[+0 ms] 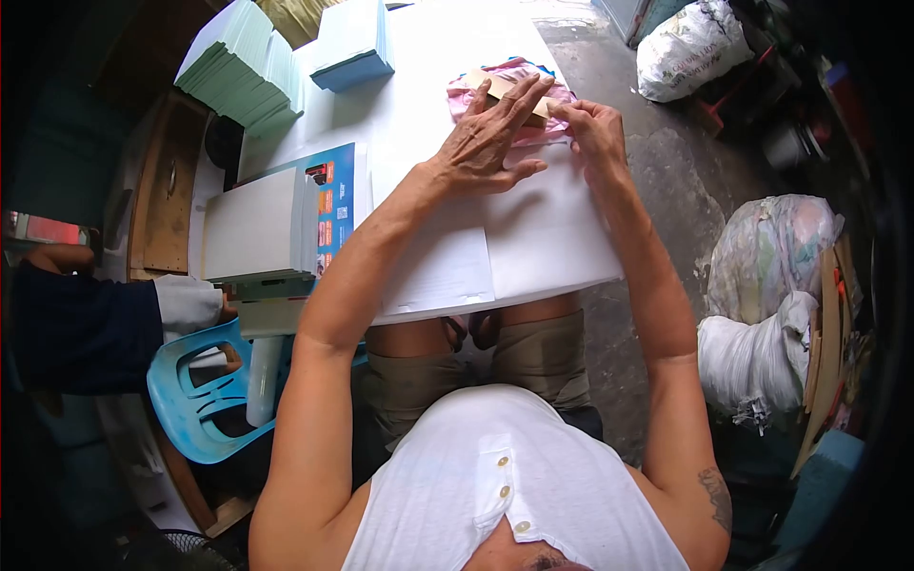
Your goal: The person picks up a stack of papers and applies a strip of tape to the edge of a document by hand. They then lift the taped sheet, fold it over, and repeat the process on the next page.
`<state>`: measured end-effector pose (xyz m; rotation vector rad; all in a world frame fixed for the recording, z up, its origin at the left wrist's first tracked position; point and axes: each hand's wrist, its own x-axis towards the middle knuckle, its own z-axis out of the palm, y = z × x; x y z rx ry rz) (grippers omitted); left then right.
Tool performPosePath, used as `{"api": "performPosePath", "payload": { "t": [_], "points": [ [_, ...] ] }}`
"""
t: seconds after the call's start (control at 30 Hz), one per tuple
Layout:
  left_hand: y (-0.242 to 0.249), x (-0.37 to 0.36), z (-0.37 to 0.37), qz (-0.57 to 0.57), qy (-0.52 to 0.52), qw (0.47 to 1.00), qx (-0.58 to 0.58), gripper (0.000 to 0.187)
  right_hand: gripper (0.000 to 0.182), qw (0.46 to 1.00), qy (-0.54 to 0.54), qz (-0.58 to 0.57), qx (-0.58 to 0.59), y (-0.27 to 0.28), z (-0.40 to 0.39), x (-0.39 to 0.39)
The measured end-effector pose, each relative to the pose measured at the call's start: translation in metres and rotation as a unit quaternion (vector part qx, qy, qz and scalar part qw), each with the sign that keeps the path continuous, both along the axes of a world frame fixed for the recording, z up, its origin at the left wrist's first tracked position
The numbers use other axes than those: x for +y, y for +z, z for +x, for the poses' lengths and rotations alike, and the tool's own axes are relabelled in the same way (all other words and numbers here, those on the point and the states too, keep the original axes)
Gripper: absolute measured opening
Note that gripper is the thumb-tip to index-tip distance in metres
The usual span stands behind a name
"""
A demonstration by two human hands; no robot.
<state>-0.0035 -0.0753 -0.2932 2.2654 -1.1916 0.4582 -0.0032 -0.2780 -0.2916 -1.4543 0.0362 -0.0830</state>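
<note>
My left hand (490, 138) reaches across the white table, its fingers spread over a flat tan piece (502, 88) that looks like card or wood. Beneath that piece lies a crumpled pink cloth (463, 100) with some blue at its far edge. At the cloth's right side my right hand (595, 133) has its thumb and fingers pinched together near the end of the tan piece. What is between those fingertips is too small to make out. White paper sheets (443, 271) lie on the table nearer to me, below both hands.
Tall paper stacks (238, 62) and a blue-edged block of paper (352, 48) stand at the back left. Another thick stack (252, 224) rests on a blue printed sheet (338, 195). A blue plastic chair (195, 390) and a person (86, 328) are left; filled sacks (757, 352) sit right.
</note>
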Motion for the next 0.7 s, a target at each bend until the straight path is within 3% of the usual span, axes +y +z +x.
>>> {"api": "performPosePath", "payload": {
  "t": [0.23, 0.5, 0.7],
  "points": [
    [0.002, 0.004, 0.004, 0.025, 0.023, 0.999, 0.005, 0.107, 0.018, 0.997, -0.061, -0.048, 0.024, -0.007, -0.002, -0.006],
    [0.002, 0.003, 0.008, 0.020, 0.027, 0.999, 0.021, 0.107, 0.018, 0.986, -0.126, -0.105, -0.036, -0.010, -0.038, -0.030],
    [0.010, 0.010, 0.013, -0.030, 0.048, 0.996, 0.071, 0.098, 0.015, 0.942, -0.160, -0.255, -0.151, 0.017, -0.080, -0.058]
  ]
}}
